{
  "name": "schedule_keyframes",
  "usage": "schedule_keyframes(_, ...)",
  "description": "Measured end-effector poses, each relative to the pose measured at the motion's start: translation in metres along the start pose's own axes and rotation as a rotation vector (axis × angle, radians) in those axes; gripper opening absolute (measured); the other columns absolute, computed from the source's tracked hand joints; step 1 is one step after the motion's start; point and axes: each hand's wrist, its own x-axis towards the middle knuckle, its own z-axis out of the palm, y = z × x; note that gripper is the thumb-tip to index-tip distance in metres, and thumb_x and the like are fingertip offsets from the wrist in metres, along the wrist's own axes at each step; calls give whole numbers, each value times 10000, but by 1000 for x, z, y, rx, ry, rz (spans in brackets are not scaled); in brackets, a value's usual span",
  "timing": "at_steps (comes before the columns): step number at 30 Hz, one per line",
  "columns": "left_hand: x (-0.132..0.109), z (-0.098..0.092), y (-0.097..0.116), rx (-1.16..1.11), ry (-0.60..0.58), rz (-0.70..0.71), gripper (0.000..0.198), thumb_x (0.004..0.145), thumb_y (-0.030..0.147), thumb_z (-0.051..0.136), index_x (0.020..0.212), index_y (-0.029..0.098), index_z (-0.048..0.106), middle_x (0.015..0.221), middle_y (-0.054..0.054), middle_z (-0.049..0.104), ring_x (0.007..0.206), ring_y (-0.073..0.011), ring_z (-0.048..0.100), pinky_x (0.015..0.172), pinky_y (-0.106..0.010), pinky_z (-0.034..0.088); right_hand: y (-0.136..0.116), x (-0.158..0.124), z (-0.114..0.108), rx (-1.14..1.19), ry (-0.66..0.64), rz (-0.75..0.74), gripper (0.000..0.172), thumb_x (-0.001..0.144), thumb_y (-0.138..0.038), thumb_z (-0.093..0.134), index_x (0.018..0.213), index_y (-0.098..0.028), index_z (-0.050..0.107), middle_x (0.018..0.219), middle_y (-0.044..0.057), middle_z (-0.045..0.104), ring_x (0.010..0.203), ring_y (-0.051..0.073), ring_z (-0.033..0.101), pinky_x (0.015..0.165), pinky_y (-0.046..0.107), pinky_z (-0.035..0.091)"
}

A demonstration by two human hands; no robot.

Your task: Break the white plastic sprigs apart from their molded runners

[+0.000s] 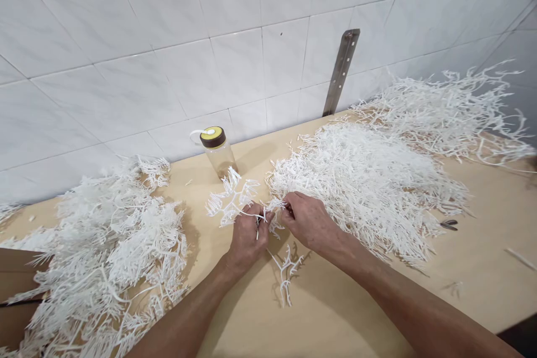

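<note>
We see the left hand [250, 238] closed around a white branching piece [232, 198], its stem gripped between thumb and fingers while the fine, forked tips fan out beyond the knuckles. A small dark glint shows at these fingers, but we cannot tell what it is. The right hand [308, 218] is just beside it, fingers curled inward and nearly together at some white tips between the hands; we cannot tell whether they pinch them.

The piece is held above the tabletop [335, 313], in front of a clear bottle [220, 159] with a yellow and dark lid. Nearer to us, below both hands, we find a loose white sprig [286, 274]. To the left we have a large tangled heap [113, 240] of similar pieces, with a brown box [17, 291] at the edge. On the right, we see a wide pile [369, 179], a small dark metal object [448, 225] beside it, and longer-stranded stems [444, 112] behind, near the tiled wall [176, 84].
</note>
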Motion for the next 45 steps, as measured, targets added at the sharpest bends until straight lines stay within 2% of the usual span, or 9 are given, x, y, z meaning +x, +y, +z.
schedule_keyframes(2, -1, 0, -1, -15, 23, -39, 292, 834, 336, 605, 596, 198, 506, 607, 1, 495, 602, -147, 421, 592, -271, 301, 2, 2, -3, -35, 8, 10, 131, 821, -104, 482, 724, -191, 503, 708, 46, 588, 559, 134, 466, 535, 274, 297)
schedule_keyframes(5, 0, 1, -5, -175, 17, -198, 337, 823, 417, 635, 607, 192, 506, 560, 25, 464, 545, -122, 404, 547, -251, 298, 7, 6, -19, 3, 31, 144, 142, 815, -98, 477, 719, -201, 490, 700, 44, 598, 562, 144, 485, 536, 275, 311)
schedule_keyframes(11, 2, 4, -8, -481, -11, -393, 393, 761, 533, 685, 677, 168, 567, 500, 57, 443, 455, -81, 355, 467, -222, 275, 18, 9, -43, 149, 73, 236, 88, 829, -233, 513, 743, -214, 520, 620, 0, 607, 550, 154, 528, 530, 283, 369)
schedule_keyframes(16, 3, 5, -6, -523, 17, -423, 378, 757, 512, 704, 700, 166, 564, 496, 70, 426, 452, -66, 337, 452, -205, 262, 16, 5, -35, 227, 97, 206, 126, 866, -311, 531, 834, -203, 588, 733, 35, 660, 624, 175, 595, 562, 298, 432)
schedule_keyframes(22, 3, 6, -3, -499, 61, -413, 377, 741, 510, 719, 685, 161, 587, 483, 61, 450, 459, -76, 362, 467, -214, 286, -4, -1, -14, 676, -179, 224, 246, 864, -408, 550, 954, -204, 655, 747, 0, 653, 403, 100, 557, 408, 238, 449)
schedule_keyframes(32, 2, 9, -7, -449, 68, -364, 391, 756, 514, 702, 649, 164, 565, 493, 57, 451, 478, -85, 373, 497, -226, 313, -12, -2, -1, 828, -134, 267, 168, 817, -351, 577, 819, -186, 606, 668, -31, 595, 407, 86, 550, 388, 201, 458)
schedule_keyframes(39, 0, 8, -11, -410, 43, -331, 378, 790, 505, 669, 674, 161, 565, 520, 52, 449, 496, -86, 369, 499, -224, 312, -15, -3, 1, 767, -155, 301, 111, 817, -301, 549, 803, -195, 581, 663, -31, 591, 426, 98, 550, 400, 219, 457)
schedule_keyframes(42, -1, 8, -11, -379, 29, -315, 383, 800, 506, 656, 673, 160, 554, 536, 48, 442, 512, -88, 367, 502, -223, 305, -13, -2, -1, 568, -124, 247, 97, 830, -269, 538, 785, -195, 581, 665, -15, 620, 493, 120, 572, 469, 236, 439)
schedule_keyframes(45, -1, 9, -10, -368, 1, -324, 387, 801, 502, 656, 660, 162, 536, 538, 48, 434, 521, -90, 366, 505, -224, 302, -12, -2, 0, 273, -8, 104, 105, 844, -217, 534, 750, -187, 571, 717, 18, 642, 643, 152, 585, 585, 259, 417)
